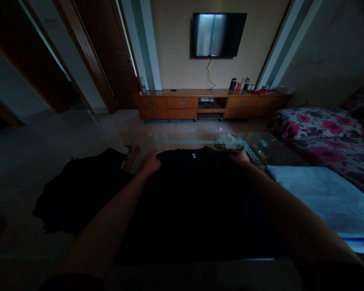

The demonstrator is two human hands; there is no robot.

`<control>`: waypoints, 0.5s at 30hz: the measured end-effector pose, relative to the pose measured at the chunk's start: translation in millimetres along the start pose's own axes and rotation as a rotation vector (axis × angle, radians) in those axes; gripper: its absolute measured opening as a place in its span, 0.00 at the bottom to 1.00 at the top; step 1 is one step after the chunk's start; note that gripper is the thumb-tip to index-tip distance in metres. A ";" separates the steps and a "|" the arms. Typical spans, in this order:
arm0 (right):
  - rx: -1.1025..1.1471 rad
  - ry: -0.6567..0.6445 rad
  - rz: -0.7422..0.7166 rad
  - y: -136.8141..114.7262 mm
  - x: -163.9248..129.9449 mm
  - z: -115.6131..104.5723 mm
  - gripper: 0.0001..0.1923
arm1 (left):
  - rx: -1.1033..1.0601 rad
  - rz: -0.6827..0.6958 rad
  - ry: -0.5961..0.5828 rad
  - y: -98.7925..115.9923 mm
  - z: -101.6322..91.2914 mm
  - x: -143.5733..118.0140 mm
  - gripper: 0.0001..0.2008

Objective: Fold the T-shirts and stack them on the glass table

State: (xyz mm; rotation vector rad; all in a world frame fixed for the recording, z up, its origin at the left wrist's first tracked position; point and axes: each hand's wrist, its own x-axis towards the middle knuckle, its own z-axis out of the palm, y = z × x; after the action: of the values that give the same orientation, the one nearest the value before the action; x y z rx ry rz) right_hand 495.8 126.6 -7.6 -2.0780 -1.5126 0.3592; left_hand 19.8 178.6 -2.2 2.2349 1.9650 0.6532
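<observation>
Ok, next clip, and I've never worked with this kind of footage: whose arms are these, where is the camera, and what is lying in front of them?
There is no machine here. One camera sits on a person's head and looks forward and down, so the two bare arms are the wearer's own. The left hand and right hand each rest on a far corner of a black garment spread flat on a glass table. Whether the fingers pinch the cloth is too dark to tell. Another dark garment lies crumpled to the left and a folded grey cloth to the right. Beyond are a wooden cabinet and a wall television.
</observation>
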 end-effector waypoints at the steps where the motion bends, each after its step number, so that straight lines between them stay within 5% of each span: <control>1: 0.042 -0.012 0.008 -3.9 -2.2 -4.9 0.15 | -0.014 0.022 0.011 2.0 -4.6 0.0 0.22; 8: 0.383 -0.041 -0.023 -34.6 -40.5 -63.2 0.16 | -0.147 0.143 0.087 18.1 -71.2 -18.1 0.13; 11: 0.568 -0.030 -0.128 -34.8 -69.4 -95.5 0.18 | -0.187 0.219 0.100 23.6 -108.4 -42.2 0.12; 15: 0.523 0.011 -0.252 -14.4 -118.4 -129.6 0.23 | -0.264 0.290 0.096 23.6 -149.3 -91.2 0.11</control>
State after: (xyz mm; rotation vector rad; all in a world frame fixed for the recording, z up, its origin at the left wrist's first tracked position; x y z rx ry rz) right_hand 510.6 -15.7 95.1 -1.4663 -1.4605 0.5729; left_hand -21.5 55.9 117.8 2.3737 1.4947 1.0043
